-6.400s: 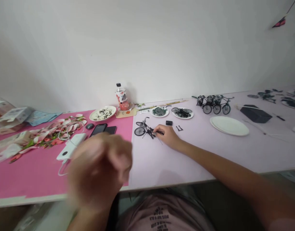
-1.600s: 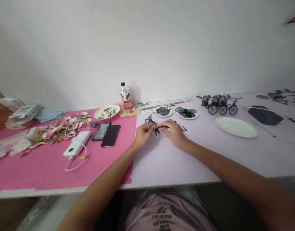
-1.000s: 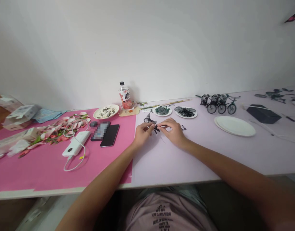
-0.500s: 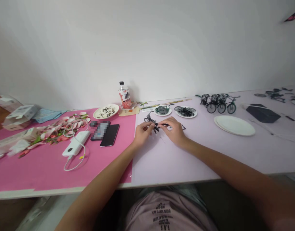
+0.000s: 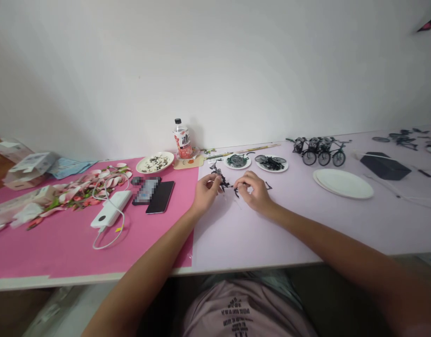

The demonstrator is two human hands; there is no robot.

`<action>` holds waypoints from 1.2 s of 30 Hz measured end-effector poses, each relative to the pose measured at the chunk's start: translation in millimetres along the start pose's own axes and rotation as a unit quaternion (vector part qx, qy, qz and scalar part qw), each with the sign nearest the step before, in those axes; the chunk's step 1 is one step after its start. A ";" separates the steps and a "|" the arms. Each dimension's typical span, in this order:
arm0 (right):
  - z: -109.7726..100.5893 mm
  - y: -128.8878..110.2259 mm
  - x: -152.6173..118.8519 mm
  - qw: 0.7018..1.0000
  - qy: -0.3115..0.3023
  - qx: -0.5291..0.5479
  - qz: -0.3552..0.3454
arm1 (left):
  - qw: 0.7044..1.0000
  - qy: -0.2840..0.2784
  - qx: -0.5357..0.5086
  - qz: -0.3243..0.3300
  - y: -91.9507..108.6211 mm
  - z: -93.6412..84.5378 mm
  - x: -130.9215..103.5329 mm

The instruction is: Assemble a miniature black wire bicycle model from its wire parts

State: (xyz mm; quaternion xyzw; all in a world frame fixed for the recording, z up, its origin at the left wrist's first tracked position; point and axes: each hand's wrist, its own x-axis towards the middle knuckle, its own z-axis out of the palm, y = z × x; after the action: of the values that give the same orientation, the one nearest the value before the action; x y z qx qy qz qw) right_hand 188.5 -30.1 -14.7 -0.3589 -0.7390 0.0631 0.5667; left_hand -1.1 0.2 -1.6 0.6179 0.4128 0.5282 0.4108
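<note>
My left hand (image 5: 207,189) pinches a small dark model bicycle part (image 5: 222,183), partly hidden by the fingers. Just to its right, my right hand (image 5: 252,189) is closed with fingertips on a thin black curved piece (image 5: 236,192). A small gap lies between the fingertips of both hands. Behind them, a white plate (image 5: 227,165) carries dark green model bicycle pieces (image 5: 238,160). The plate beside it holds black pieces and a spoked wheel (image 5: 266,159). A small black triangular piece (image 5: 269,186) lies just right of my right hand.
Finished-looking model bicycles (image 5: 318,150) stand at the back right, near white oval plates (image 5: 345,184) and a dark block (image 5: 385,165). To the left are a bottle (image 5: 182,140), a phone (image 5: 160,197), a white power bank (image 5: 112,209) with cable, and pink petals (image 5: 92,185).
My hands have drawn apart slightly. The left moved a little left with the bicycle part, and the right hand now holds the black curved piece lower and apart from it.
</note>
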 end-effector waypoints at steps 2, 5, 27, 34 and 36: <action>5.2 1.5 -3.4 1.000 -0.005 -0.028 -0.005 | 1.000 0.005 -0.019 0.009 0.0 1.9 0.3; 14.5 6.2 -8.3 0.997 -0.002 -0.073 -0.007 | 0.999 0.016 -0.043 0.015 -0.1 4.6 -0.5; 15.5 18.6 -7.9 0.994 -0.006 -0.109 0.001 | 0.998 0.017 -0.062 -0.002 -1.4 13.7 -8.4; 13.4 16.3 -6.9 0.994 -0.012 -0.108 -0.017 | 0.998 0.027 -0.055 0.005 -3.0 13.9 -6.7; 13.5 15.2 -6.9 0.994 -0.008 -0.104 -0.017 | 0.998 0.033 -0.058 0.005 -3.6 13.7 -5.8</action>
State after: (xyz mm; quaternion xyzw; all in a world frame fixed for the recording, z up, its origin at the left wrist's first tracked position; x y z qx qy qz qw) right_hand 184.2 -18.8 -32.5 -0.4027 -0.7524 -0.0212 0.5209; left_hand 11.7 -5.1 -8.2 0.5774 0.3912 0.5734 0.4298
